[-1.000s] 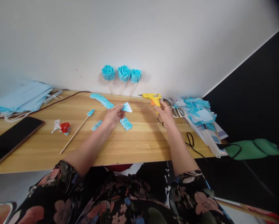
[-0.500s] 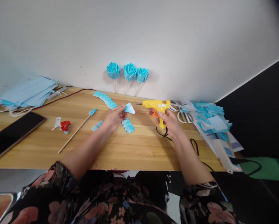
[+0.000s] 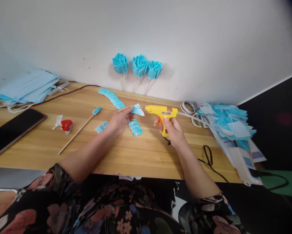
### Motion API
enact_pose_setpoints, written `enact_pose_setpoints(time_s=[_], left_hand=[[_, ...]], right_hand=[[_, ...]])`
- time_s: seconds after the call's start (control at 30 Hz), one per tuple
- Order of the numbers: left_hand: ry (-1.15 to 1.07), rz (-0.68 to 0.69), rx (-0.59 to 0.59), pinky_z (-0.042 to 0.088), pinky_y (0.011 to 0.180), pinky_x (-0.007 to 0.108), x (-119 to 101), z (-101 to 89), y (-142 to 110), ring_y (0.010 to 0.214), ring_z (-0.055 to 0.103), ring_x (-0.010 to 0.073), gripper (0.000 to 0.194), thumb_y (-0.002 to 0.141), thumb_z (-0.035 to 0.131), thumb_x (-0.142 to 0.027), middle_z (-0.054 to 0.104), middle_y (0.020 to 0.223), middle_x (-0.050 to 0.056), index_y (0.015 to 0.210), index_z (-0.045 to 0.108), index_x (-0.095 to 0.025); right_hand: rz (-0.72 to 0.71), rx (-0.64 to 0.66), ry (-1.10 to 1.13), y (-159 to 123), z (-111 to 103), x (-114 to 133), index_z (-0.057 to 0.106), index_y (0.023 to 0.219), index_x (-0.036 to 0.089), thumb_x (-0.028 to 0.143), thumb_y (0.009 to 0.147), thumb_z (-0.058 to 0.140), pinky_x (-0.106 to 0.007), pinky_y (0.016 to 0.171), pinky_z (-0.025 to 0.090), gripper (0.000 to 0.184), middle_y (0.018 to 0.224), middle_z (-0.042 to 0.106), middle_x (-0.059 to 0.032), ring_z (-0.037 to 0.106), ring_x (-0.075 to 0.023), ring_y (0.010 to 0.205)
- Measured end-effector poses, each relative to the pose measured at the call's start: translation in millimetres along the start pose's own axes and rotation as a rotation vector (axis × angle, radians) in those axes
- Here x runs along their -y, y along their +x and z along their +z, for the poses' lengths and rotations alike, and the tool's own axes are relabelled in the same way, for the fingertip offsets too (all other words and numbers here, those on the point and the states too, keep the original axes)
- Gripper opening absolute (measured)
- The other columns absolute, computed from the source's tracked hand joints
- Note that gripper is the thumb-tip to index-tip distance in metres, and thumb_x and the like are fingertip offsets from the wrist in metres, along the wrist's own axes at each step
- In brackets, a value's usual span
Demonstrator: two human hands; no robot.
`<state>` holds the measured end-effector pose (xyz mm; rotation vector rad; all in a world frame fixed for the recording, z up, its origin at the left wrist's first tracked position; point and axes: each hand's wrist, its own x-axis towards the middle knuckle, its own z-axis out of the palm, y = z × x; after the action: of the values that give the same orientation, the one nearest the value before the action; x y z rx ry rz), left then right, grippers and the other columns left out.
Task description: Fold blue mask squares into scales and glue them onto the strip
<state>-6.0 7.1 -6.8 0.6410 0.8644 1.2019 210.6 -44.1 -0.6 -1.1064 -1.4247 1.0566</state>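
My left hand (image 3: pixel 120 119) pinches a small folded blue piece (image 3: pixel 137 110) just above the wooden table (image 3: pixel 136 152). My right hand (image 3: pixel 173 130) grips a yellow glue gun (image 3: pixel 161 113) by its handle, and the nozzle touches the blue piece. A small stack of folded blue pieces (image 3: pixel 135 127) lies under the hands. A row of blue pieces (image 3: pixel 112 97) lies behind my left hand. A wooden stick with a blue tip (image 3: pixel 79 130) rests to the left, beside one loose blue piece (image 3: pixel 102 126).
Three blue fabric roses on sticks (image 3: pixel 137 67) lean on the wall. Blue face masks (image 3: pixel 26 89) and a phone (image 3: pixel 11 130) lie at the left. Scissors (image 3: pixel 196 117), blue scraps (image 3: pixel 227 118), a power strip (image 3: pixel 245 165) and a black cord (image 3: pixel 210 157) lie at the right. A red-and-white scrap (image 3: pixel 64 124) sits near the stick.
My right hand lifted the glue gun from the table's back and carried it left until its nozzle met the blue piece in my left hand. The view shifted slightly.
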Motion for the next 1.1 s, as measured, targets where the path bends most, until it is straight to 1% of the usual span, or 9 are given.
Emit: enact_pose_setpoints(time_s=[0.17, 0.37, 0.53, 0.8, 1.1], left_hand=[[0.005, -0.010, -0.001, 0.044, 0.060, 0.025, -1.9, 2.6, -2.6, 0.060, 0.056, 0.0106, 0.017, 0.085, 0.070, -0.022, 0.065, 0.069, 0.004, 0.074, 0.070, -0.010], [0.017, -0.039, 0.004, 0.044, 0.061, 0.025, -3.6, 4.9, -5.3, 0.060, 0.056, 0.0110, 0.016, 0.084, 0.072, -0.021, 0.065, 0.066, 0.003, 0.072, 0.070, -0.011], [0.012, -0.039, 0.006, 0.044, 0.061, 0.026, -3.2, 5.1, -5.6, 0.060, 0.057, 0.0110, 0.017, 0.087, 0.069, -0.020, 0.066, 0.068, 0.004, 0.073, 0.071, -0.010], [0.023, -0.050, 0.014, 0.044, 0.063, 0.027, -4.3, 6.5, -6.7, 0.060, 0.057, 0.0113, 0.018, 0.087, 0.068, -0.020, 0.065, 0.068, 0.004, 0.072, 0.070, -0.010], [0.026, -0.044, 0.037, 0.043, 0.062, 0.027, -3.2, 5.1, -5.8, 0.061, 0.056, 0.0115, 0.018, 0.084, 0.071, -0.023, 0.064, 0.067, 0.004, 0.071, 0.070, -0.011]], right_hand=[[-0.005, -0.013, -0.007, -0.5, 0.9, -2.6, 0.059, 0.099, 0.023, 0.059, 0.092, 0.060, -0.022, 0.050, 0.048, 0.037, 0.092, 0.071, -0.0046, 0.062, -0.0130, 0.072], [-0.009, -0.011, -0.031, -1.1, 1.5, -1.8, 0.058, 0.094, 0.023, 0.059, 0.093, 0.058, -0.022, 0.052, 0.048, 0.036, 0.087, 0.068, -0.0026, 0.054, -0.0112, 0.067], [0.001, -0.010, -0.044, -1.4, 2.5, -0.3, 0.058, 0.093, 0.023, 0.059, 0.092, 0.059, -0.023, 0.052, 0.047, 0.036, 0.084, 0.066, -0.0015, 0.050, -0.0104, 0.062], [0.019, -0.021, -0.075, -0.9, 2.9, 2.0, 0.057, 0.090, 0.023, 0.061, 0.091, 0.059, -0.024, 0.051, 0.047, 0.039, 0.082, 0.063, -0.0004, 0.049, -0.0096, 0.060], [0.015, -0.023, -0.128, -1.4, 0.8, 0.5, 0.058, 0.089, 0.021, 0.059, 0.093, 0.057, -0.023, 0.051, 0.046, 0.038, 0.081, 0.060, 0.0006, 0.048, -0.0081, 0.058]])
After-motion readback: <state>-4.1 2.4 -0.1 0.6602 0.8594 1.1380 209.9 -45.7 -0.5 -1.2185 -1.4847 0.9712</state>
